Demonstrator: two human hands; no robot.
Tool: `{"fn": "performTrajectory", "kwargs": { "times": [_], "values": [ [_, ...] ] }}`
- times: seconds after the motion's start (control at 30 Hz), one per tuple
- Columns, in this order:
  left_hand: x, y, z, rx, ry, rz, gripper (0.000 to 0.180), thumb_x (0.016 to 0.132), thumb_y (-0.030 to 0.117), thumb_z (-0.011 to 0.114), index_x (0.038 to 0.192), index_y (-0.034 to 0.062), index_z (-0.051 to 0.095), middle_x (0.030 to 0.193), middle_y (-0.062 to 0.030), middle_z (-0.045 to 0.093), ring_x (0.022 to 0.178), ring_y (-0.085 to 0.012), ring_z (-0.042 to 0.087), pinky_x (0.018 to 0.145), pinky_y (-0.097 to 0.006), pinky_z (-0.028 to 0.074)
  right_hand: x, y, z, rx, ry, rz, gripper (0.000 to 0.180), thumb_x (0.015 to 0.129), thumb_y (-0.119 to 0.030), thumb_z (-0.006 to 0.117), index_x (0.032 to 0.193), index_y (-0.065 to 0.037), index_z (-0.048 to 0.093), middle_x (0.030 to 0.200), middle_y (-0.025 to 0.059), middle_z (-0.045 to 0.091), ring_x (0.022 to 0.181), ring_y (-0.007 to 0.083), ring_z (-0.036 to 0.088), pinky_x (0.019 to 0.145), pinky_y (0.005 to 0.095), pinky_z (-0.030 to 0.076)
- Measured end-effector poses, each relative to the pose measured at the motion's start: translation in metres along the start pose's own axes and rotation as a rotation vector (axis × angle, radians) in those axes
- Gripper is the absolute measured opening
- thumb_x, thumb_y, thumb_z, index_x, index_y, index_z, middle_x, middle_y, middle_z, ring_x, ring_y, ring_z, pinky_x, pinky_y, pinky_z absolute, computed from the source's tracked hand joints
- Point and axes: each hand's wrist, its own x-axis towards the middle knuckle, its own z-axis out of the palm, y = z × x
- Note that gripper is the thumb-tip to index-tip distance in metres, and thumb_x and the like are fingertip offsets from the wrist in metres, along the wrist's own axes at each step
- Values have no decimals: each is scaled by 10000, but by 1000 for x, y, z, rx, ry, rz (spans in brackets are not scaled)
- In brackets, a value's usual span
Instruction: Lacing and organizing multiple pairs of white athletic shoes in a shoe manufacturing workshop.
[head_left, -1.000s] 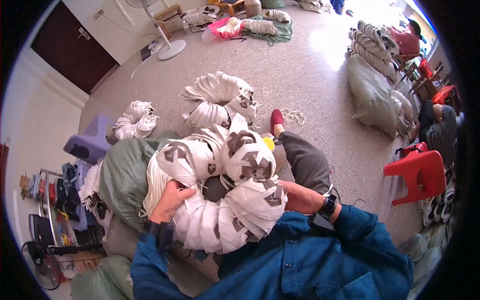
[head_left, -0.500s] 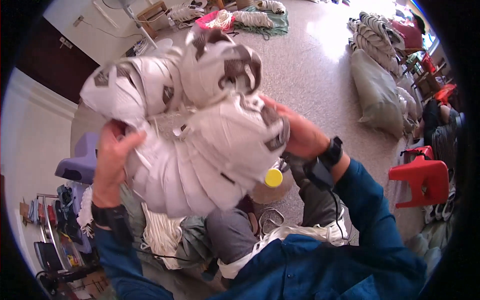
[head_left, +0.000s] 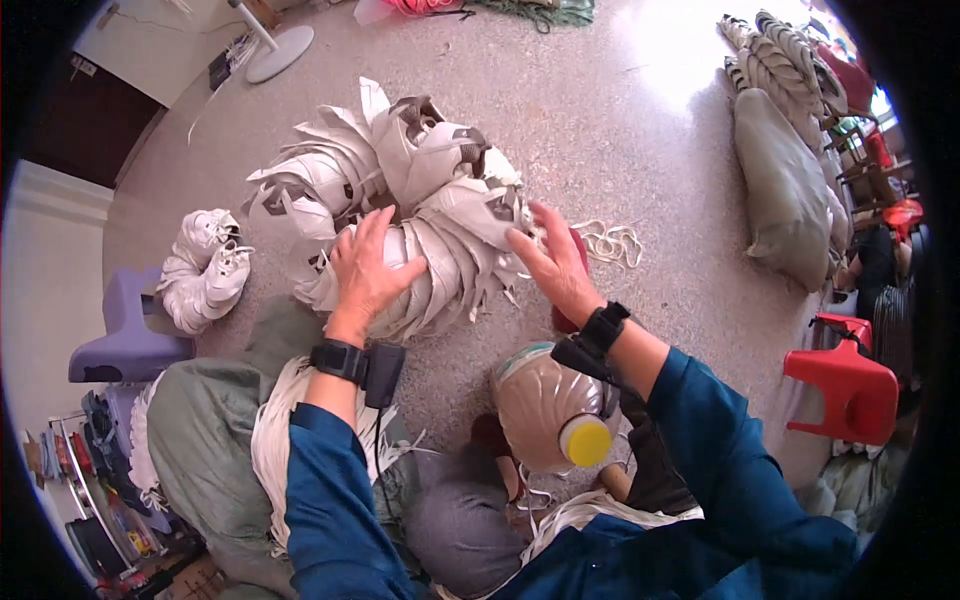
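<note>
Nested stacks of pale grey-white shoe uppers (head_left: pixel 425 165) lie on the floor in front of me, curved into a ring-like heap with dark brown patches showing. My left hand (head_left: pixel 372 272) hovers over or rests on the near left part of the heap, fingers spread; contact cannot be made out. At its right end is my right hand (head_left: pixel 565 280), fingers stretched out and holding nothing. Black bands with small boxes sit on both wrists. Below my right hand stands a big clear plastic jug (head_left: pixel 530 400) with a yellow cap (head_left: pixel 586 441), between my legs.
White laces (head_left: pixel 275 430) hang over a green sack (head_left: pixel 200 430) at my left. More white uppers (head_left: pixel 205 270) lie near a purple stool (head_left: pixel 125 335). Loose cord (head_left: pixel 615 243) is right of the heap. A full sack (head_left: pixel 785 195) and red stool (head_left: pixel 845 375) stand farther right.
The heap of shoe uppers was held up in both hands; now it lies on the floor, let go. Both hands have opened. The view has tilted down, bringing the jug into fuller sight.
</note>
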Motion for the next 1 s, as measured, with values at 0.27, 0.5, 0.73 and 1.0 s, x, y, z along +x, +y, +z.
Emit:
{"fn": "performTrajectory", "kwargs": {
  "times": [0.27, 0.5, 0.73, 1.0],
  "values": [
    [-40, -67, -18, -367, 398, -359, 480, 806, 283, 744, 1155, -12, 600, 1236, -209, 581, 1172, -297, 537, 979, -395, 411, 39, 2, 11, 40, -246, -3, 941, 756, -390, 833, 1405, 60, 323, 1318, 221, 491, 1232, 260, 498, 1040, 370, 418],
    [-31, -74, -19, -657, 33, -353, 318, 850, 262, 708, 901, -49, 663, 807, -32, 681, 725, -90, 562, 658, -279, 459, 59, -40, 20, -9, -362, -5, 540, 732, -240, 826, 1131, 50, 606, 1009, 85, 666, 935, 152, 626, 841, 294, 507],
    [19, -35, -31, -1048, 165, -359, 218, 882, 222, 687, 815, 19, 644, 734, 43, 603, 677, -61, 468, 596, -260, 410, 100, -112, -44, 130, -256, -204, 420, 808, -235, 794, 1111, 2, 625, 973, 59, 677, 861, 123, 636, 805, 268, 516],
    [-15, -59, 53, -535, 167, -371, 296, 894, 266, 674, 971, -19, 650, 756, -54, 636, 667, -125, 517, 647, -314, 450, 77, 2, -37, -25, -238, 57, 585, 818, -347, 761, 1222, 23, 557, 1036, 121, 657, 966, 193, 616, 854, 334, 504]
  ]
}}
